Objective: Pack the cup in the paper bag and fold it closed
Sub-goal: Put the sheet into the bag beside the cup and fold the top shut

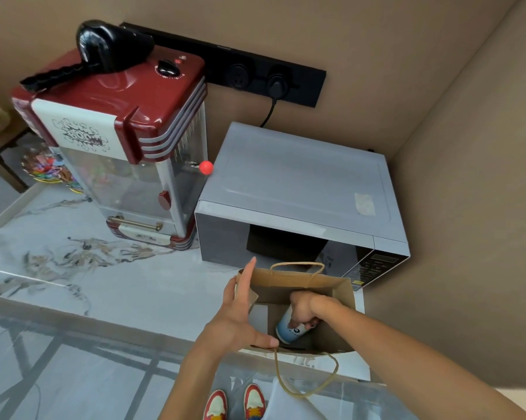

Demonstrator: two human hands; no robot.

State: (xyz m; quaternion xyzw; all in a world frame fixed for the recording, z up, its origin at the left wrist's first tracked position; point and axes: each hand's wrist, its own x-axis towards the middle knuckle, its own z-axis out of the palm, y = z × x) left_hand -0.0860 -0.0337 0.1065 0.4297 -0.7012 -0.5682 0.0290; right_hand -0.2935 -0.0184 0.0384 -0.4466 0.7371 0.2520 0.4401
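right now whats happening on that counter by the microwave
A person is packing a cup into an open brown paper bag that stands on the marble counter in front of the microwave. The right hand is down inside the bag, gripping the cup, which is tilted. The left hand holds the bag's left edge with fingers straight, keeping the mouth open. The bag is not yet folded shut. A red popcorn machine stands to the left.

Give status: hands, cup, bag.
Right hand inside paper bag, fingers round the cup. Left hand open, bracing bag's left edge. Bag open, unfolded. Nothing blocking.
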